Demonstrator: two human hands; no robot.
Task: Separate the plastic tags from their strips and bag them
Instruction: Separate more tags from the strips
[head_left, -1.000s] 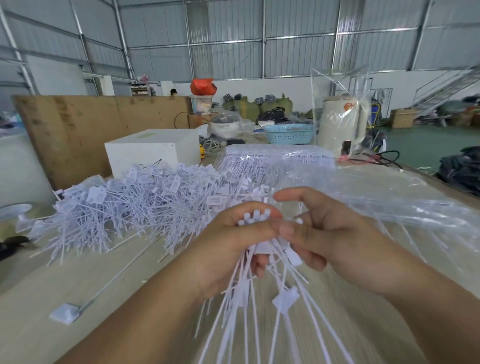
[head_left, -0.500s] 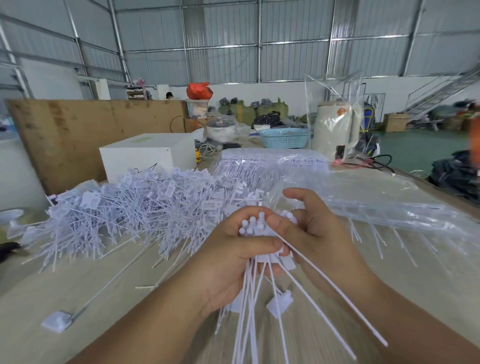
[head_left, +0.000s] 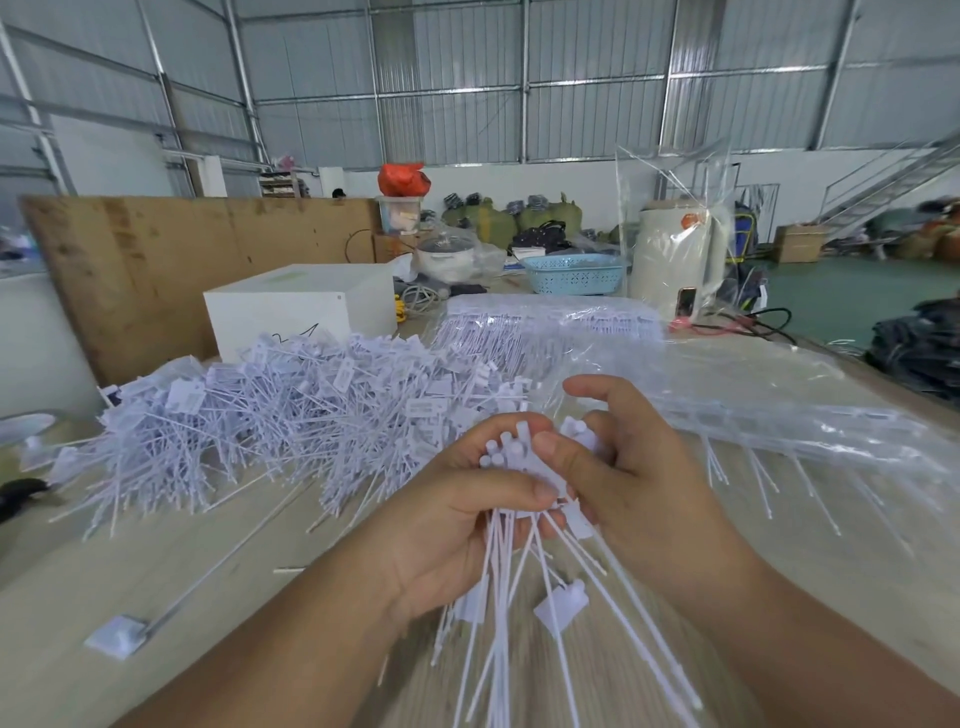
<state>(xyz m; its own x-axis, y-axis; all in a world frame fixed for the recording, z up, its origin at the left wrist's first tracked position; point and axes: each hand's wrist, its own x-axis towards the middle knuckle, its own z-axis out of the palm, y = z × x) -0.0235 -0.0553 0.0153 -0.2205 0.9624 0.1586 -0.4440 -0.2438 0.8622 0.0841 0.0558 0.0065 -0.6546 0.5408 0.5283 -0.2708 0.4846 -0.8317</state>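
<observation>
We hold a bundle of tags (head_left: 511, 582) between both hands, above the near table (head_left: 156, 597), stems fanning down toward us. Left hand (head_left: 462, 519) has fingers and thumb curled round the bundle heads; right hand (head_left: 618, 478) pinches the heads with its thumb, index finger lifted free. Step looks like gathering separated tags into one bunch, bagging not yet done. Next move calls for squaring the heads and sliding the bunch into a bag (head_left: 753, 410), which lies just right of the hands. A big loose pile (head_left: 270, 415) sits behind left, one stray tag (head_left: 117, 636) near left. Hard to tell: whether any strip is in the grip, the count in the bundle, the bag's mouth; lower stems are blurred and cut off by the frame edge
</observation>
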